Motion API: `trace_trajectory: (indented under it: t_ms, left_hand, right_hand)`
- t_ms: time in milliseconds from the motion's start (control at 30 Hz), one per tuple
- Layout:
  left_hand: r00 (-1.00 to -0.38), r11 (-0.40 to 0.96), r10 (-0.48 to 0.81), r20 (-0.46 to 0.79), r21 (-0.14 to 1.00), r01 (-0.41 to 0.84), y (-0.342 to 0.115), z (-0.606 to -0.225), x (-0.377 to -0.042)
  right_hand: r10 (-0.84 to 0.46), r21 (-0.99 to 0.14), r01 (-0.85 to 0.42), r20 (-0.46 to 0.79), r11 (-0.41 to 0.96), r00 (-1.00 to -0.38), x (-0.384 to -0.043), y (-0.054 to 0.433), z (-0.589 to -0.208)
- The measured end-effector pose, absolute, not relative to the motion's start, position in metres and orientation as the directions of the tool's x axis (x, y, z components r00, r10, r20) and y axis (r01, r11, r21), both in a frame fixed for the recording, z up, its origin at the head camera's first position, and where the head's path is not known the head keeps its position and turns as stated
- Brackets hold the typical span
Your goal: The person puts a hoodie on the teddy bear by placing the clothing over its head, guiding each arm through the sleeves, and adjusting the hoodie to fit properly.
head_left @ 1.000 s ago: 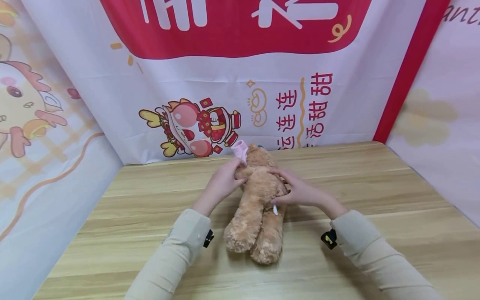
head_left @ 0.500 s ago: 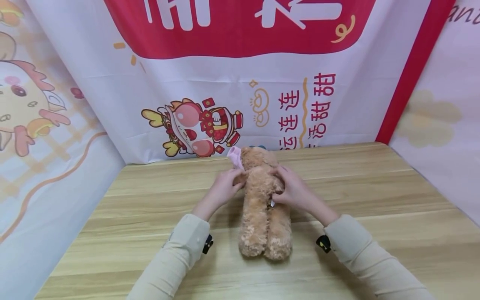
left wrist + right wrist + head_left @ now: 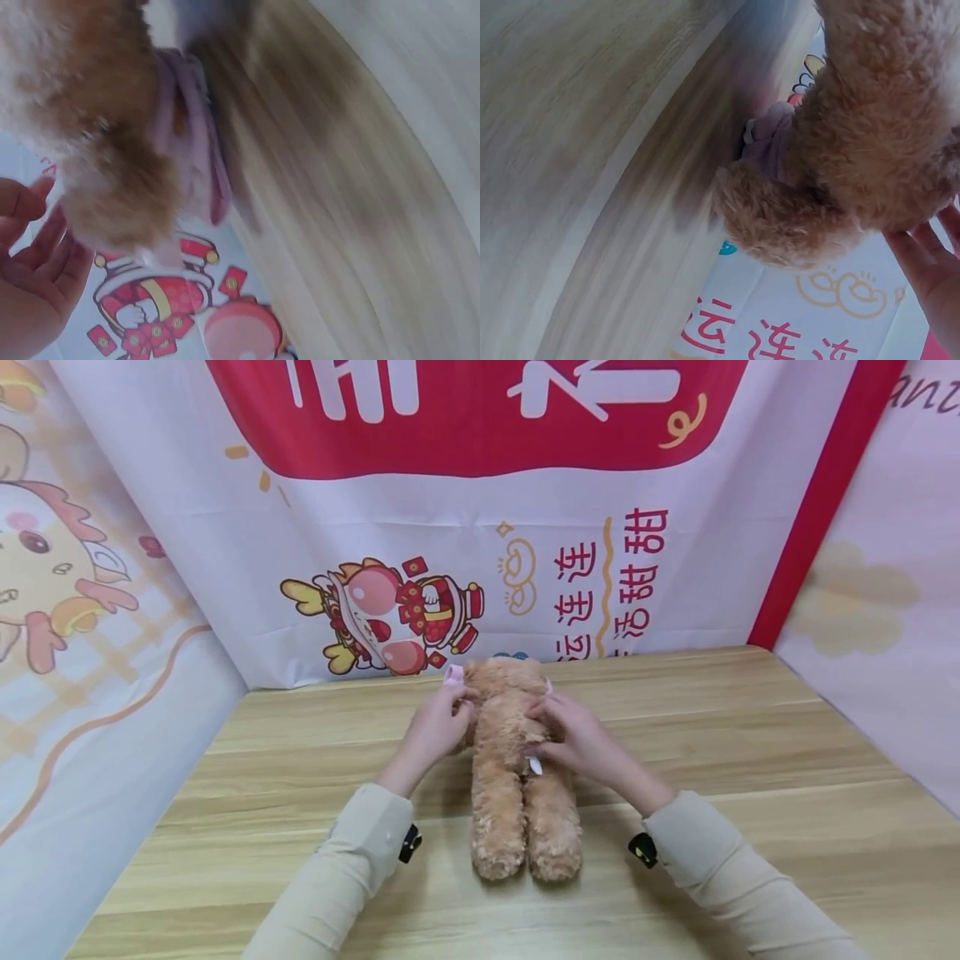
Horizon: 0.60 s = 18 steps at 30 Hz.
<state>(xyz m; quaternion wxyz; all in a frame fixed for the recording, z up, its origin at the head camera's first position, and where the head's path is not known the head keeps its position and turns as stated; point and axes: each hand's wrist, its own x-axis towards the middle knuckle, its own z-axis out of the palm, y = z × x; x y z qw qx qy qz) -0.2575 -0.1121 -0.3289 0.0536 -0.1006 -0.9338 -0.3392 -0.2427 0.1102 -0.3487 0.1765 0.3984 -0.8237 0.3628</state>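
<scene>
A light brown plush toy (image 3: 502, 735) with a bear-like body lies on the wooden table, legs toward me; its face is hidden. Pink cloth (image 3: 453, 676) shows beside its head, and a white tag (image 3: 534, 765) sticks out at its lower body. At its left side, my left hand (image 3: 435, 722) has loosely bent fingers near the toy's arm (image 3: 120, 195), thumb apart from them in the left wrist view. My right hand (image 3: 581, 735) rests on the toy's right side, its fingers (image 3: 911, 255) fairly straight against the fur in the right wrist view.
The wooden table (image 3: 697, 727) reaches back to a printed white and red cloth backdrop (image 3: 420, 527). Printed cloth also hangs at the left and right sides. A small teal thing (image 3: 512, 655) shows behind the toy's head.
The toy has straightened, its legs swinging right and coming parallel. Its pink cloth has shifted left. The left hand has moved slightly left, and its grip on the toy's arm has loosened.
</scene>
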Motion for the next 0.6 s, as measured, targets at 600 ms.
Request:
trace_trajectory:
  t_ms: [600]
  left_hand:
    - [-0.91,0.755,0.365,0.196,0.51,0.412,-0.085,-0.346,-0.247]
  right_hand:
    - [-0.292,-0.686,-0.482,0.383,0.546,-0.876,-0.264,0.114,-0.35]
